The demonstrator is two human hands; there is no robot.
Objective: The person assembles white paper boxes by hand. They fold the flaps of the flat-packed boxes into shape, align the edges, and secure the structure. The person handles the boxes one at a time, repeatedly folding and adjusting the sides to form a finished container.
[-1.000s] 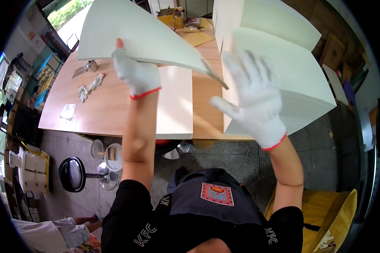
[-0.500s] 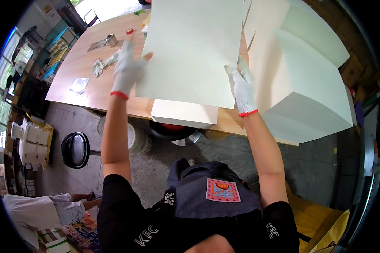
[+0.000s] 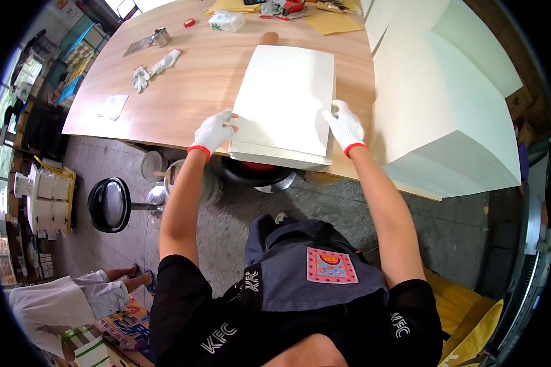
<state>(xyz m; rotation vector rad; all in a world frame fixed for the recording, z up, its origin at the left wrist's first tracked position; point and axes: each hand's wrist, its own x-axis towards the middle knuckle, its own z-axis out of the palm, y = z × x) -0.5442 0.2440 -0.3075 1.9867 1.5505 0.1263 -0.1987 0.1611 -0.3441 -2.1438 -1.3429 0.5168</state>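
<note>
A large white sheet (image 3: pixel 284 92) lies over a stack of white sheets (image 3: pixel 278 156) at the near edge of the table. At the left edge of the sheet, my left hand (image 3: pixel 214 131), in a white knit glove with a red cuff, has bent fingers on the paper. On the opposite edge is my right hand (image 3: pixel 346 125), gloved the same way, its thumb over the sheet and its fingers along the side. The stack's near edge shows a little beyond the top sheet.
Tall piles of white sheets (image 3: pixel 422 122) stand on the right of the wooden table (image 3: pixel 196 92). Loose gloves (image 3: pixel 153 70), a metal cup (image 3: pixel 160 37), red tape (image 3: pixel 189 23) and a tissue pack (image 3: pixel 226 21) lie farther off. A stool (image 3: pixel 109 205) is lower left, with a person nearby.
The sheet has come down from above the table onto the stack, uncovering the items behind it. My left hand has moved right and nearer, onto the sheet's left edge.
</note>
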